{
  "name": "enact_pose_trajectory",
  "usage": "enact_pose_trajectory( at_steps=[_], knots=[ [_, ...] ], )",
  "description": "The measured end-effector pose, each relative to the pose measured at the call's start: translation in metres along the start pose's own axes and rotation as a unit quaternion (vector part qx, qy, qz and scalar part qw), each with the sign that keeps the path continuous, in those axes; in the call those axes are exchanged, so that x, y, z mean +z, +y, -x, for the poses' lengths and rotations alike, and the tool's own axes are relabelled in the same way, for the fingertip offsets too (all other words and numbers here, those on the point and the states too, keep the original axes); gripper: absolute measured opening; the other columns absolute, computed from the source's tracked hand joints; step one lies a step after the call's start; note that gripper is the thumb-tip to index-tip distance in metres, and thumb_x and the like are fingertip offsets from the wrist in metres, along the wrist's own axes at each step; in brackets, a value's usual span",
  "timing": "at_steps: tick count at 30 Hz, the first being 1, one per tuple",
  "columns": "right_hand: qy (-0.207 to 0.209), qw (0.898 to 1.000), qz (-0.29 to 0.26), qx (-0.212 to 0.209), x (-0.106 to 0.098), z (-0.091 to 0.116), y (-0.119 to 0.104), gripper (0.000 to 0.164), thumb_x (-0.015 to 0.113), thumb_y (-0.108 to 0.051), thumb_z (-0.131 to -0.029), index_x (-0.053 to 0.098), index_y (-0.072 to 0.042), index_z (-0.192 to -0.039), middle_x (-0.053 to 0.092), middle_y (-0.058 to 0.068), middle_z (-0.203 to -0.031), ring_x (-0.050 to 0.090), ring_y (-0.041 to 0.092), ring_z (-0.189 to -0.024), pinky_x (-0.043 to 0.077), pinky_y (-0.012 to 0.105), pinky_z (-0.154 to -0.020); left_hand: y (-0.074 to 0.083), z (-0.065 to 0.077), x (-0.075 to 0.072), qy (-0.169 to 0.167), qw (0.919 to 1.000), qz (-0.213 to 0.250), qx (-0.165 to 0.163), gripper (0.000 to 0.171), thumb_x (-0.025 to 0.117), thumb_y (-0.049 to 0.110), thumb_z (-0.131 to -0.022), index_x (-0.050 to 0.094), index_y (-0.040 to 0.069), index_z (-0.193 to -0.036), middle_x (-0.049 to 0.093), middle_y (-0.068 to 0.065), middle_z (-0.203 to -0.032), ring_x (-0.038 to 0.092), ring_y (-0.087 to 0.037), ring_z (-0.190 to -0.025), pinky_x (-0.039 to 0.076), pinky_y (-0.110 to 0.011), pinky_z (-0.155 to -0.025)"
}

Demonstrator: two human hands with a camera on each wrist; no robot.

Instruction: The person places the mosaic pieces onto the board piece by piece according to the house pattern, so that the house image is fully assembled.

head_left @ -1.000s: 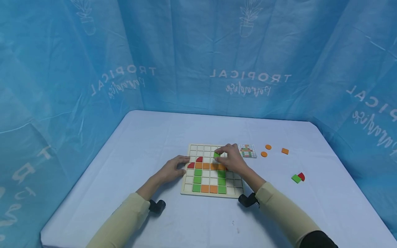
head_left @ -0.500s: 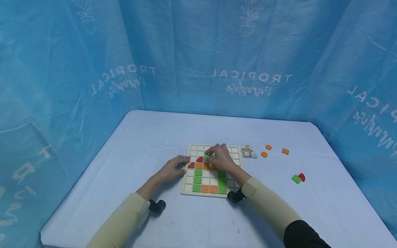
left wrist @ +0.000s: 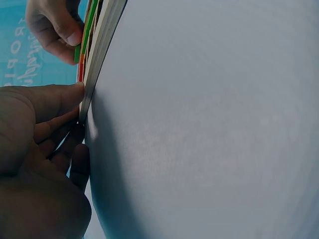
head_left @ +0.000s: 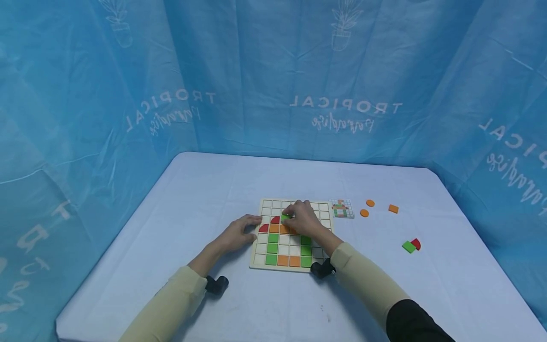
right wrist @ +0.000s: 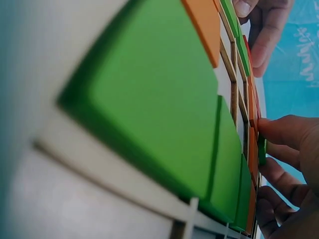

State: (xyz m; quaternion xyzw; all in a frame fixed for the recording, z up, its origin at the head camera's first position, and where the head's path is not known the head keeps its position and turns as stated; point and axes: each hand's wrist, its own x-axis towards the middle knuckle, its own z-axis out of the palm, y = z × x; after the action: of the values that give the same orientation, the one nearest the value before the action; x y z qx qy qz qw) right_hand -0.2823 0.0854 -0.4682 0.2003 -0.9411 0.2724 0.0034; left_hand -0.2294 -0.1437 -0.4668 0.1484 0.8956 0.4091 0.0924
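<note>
A wooden grid board [head_left: 284,248] with shallow square cells lies on the table. Green squares [head_left: 272,248], orange squares [head_left: 283,260] and red quarter-circle pieces [head_left: 275,220] fill some cells. My right hand [head_left: 305,219] pinches a green square tile [head_left: 285,217] between thumb and fingers, at the cell just right of the upper red piece. In the right wrist view this green tile [right wrist: 262,149] stands against the orange row, partly hidden by the fingers. My left hand [head_left: 234,233] touches the board's left edge with its thumb and fingertips, the fingers fairly straight.
A small pattern card [head_left: 342,208] lies against the board's right side. Farther right are two orange discs [head_left: 364,213], an orange square [head_left: 393,209], and a loose green square [head_left: 408,247] touching a red quarter-circle [head_left: 416,244]. Blue curtains [head_left: 273,85] surround the white table [head_left: 222,190].
My right hand has moved left over the board with the green tile, from above the middle to beside the upper red piece, and lowered it slightly. The left hand stays put.
</note>
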Motion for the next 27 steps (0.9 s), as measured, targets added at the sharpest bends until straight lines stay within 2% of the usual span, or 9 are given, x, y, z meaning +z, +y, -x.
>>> enact_pose_trajectory(
  at_steps=[16,27],
  knots=[
    [-0.006,1.000,0.022,-0.005,0.0014,-0.0008,0.0012,0.025,0.076,-0.023,-0.082,0.075,-0.013,-0.105,0.059,0.002,-0.091,0.048,0.021,-0.089,0.043,0.035,-0.072,-0.0028,-0.0010,0.0007,0.003,1.0000,0.003,0.005,0.049,0.066,-0.001,-0.086,0.055,0.002,-0.133,0.047,-0.008,-0.142,0.031,-0.030,-0.138,0.024,-0.048,-0.112],
    [-0.005,1.000,-0.022,-0.005,-0.0042,0.0023,0.0017,0.028,0.075,-0.021,-0.082,0.073,-0.012,-0.109,0.060,0.002,-0.096,0.047,0.021,-0.091,0.045,0.035,-0.073,-0.0033,-0.0012,0.0006,-0.001,1.0000,-0.001,0.001,0.049,0.066,0.000,-0.086,0.055,0.003,-0.134,0.046,-0.007,-0.142,0.030,-0.029,-0.139,0.024,-0.046,-0.113]
  ],
)
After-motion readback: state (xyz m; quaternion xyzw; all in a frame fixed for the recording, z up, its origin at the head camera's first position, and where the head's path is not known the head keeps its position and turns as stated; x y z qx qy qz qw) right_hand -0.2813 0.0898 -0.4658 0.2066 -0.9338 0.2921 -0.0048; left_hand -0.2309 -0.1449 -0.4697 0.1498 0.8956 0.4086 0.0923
